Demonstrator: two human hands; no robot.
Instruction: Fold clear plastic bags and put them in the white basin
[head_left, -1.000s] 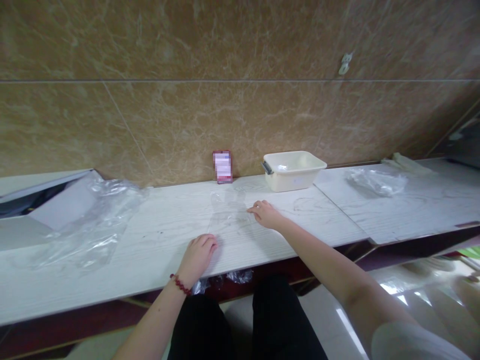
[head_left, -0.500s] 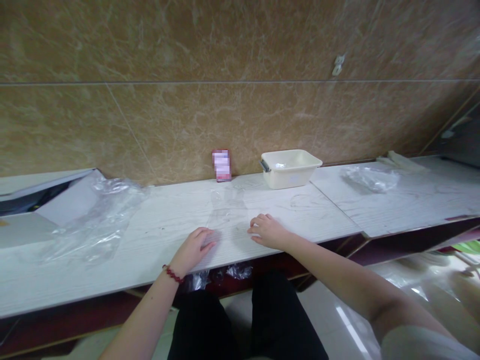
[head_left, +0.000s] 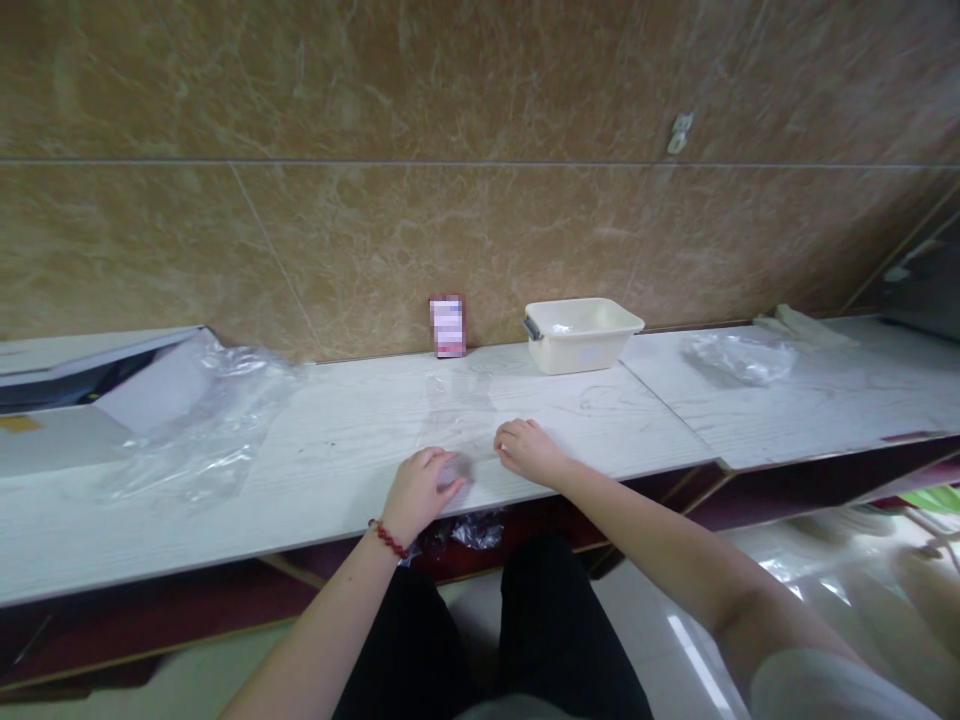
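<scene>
A thin clear plastic bag (head_left: 459, 400) lies flat on the white wood-grain counter in front of me, its lower edge hard to make out. By its lower left part is my left hand (head_left: 424, 490), open, with thumb and fingers apart; a red bead bracelet circles that wrist. My right hand (head_left: 529, 452) is at the bag's lower right edge, fingers curled in and closed. Whether they pinch the film cannot be seen. Beyond the bag, a small red-edged card or packet (head_left: 448, 326) with a blurred face leans upright against the wall.
A cream plastic tub (head_left: 581, 345) with a grey handle stands by the wall. Crumpled clear plastic lies at left (head_left: 217, 430) beside an open white box (head_left: 67, 445), and more plastic (head_left: 739, 358) at right. Under the counter's front edge (head_left: 315, 545) is a dark red shelf.
My left hand has moved right, closer to the right hand, its thumb and fingers still apart. The right hand's fingers have curled closer together. The view has shifted slightly.
</scene>
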